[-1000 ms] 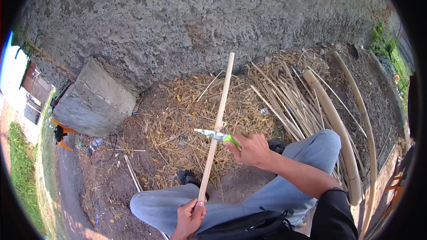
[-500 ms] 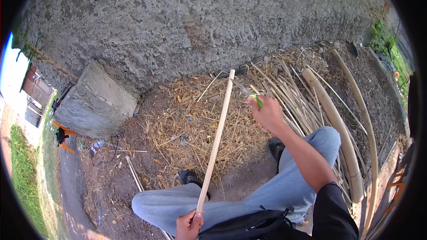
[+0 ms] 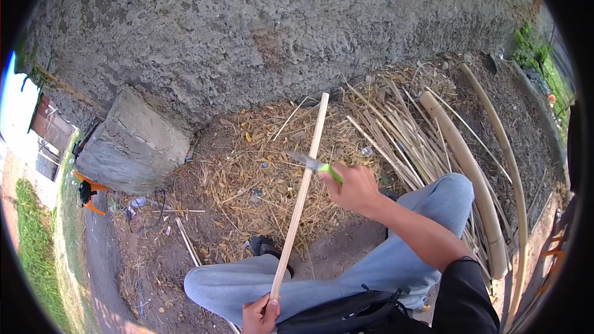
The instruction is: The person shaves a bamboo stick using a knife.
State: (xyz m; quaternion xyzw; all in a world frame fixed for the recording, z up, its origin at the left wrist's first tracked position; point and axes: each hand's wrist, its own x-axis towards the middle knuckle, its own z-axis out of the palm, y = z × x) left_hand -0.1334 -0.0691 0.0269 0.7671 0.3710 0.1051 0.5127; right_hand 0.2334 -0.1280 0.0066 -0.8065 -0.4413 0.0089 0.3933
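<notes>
My left hand (image 3: pixel 260 315) is closed round the lower end of a long pale bamboo strip (image 3: pixel 297 213), close to my lap. The strip slants up and away from me, its far end near the foot of the wall. In my right hand (image 3: pixel 357 188) is a knife (image 3: pixel 307 161) with a green handle. Its blade lies across the strip a little above the middle, the tip pointing left. Whether the edge bites into the bamboo, I cannot tell. Part of the handle is hidden by my fingers.
A pile of split bamboo strips (image 3: pixel 402 139) lies right of my knees. Beside it are a thick bamboo pole (image 3: pixel 464 158) and a thinner curved one (image 3: pixel 508 167). A concrete block (image 3: pixel 133 145) stands at the left against a rough wall (image 3: pixel 297 31). Shavings (image 3: pixel 247 176) cover the ground.
My right hand has brought the knife down and left, from near the strip's far end to nearer its middle. The left hand keeps its hold on the lower end.
</notes>
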